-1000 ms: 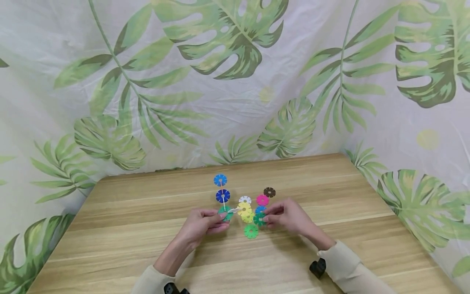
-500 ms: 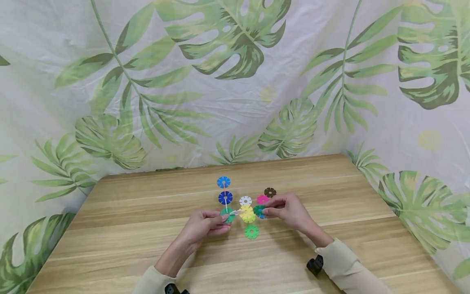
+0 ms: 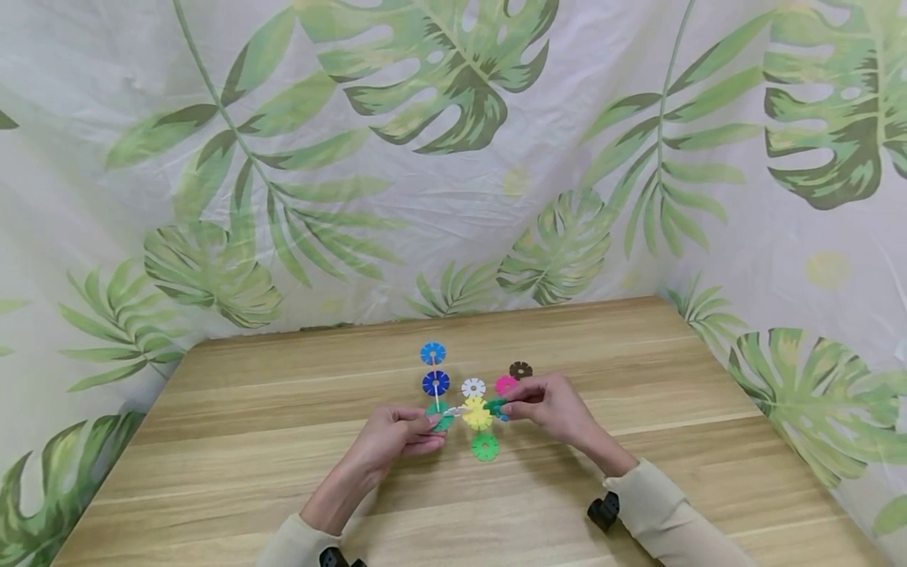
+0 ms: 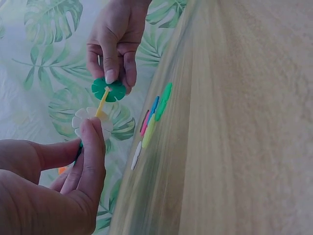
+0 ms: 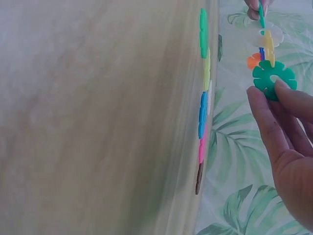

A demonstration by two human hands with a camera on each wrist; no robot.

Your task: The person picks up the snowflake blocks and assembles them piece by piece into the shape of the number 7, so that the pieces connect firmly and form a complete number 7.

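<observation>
My left hand [image 3: 400,431] pinches a green notched disc [image 3: 441,419] in a linked chain of plastic snowflake discs. From it rise a dark blue disc [image 3: 435,383] and a light blue disc [image 3: 433,353], with edge-on discs between them. On its other side come a white disc [image 4: 83,119] and an edge-on yellow disc [image 4: 101,105]. Thumb and fingers of my right hand [image 3: 549,405] pinch a dark green disc [image 5: 274,81]. In the left wrist view the yellow disc's end meets the dark green disc's middle. The chain is held above the table.
Loose discs lie on the wooden table [image 3: 283,441] beneath the hands: white [image 3: 474,387], light green [image 3: 485,447], pink [image 3: 505,384], brown [image 3: 520,370], plus yellow and blue ones. A leaf-patterned cloth [image 3: 453,197] hangs behind the table's back edge.
My right hand has brought the dark green disc up and left to the chain's yellow disc and tilted it. The chain in my left hand has shifted slightly right.
</observation>
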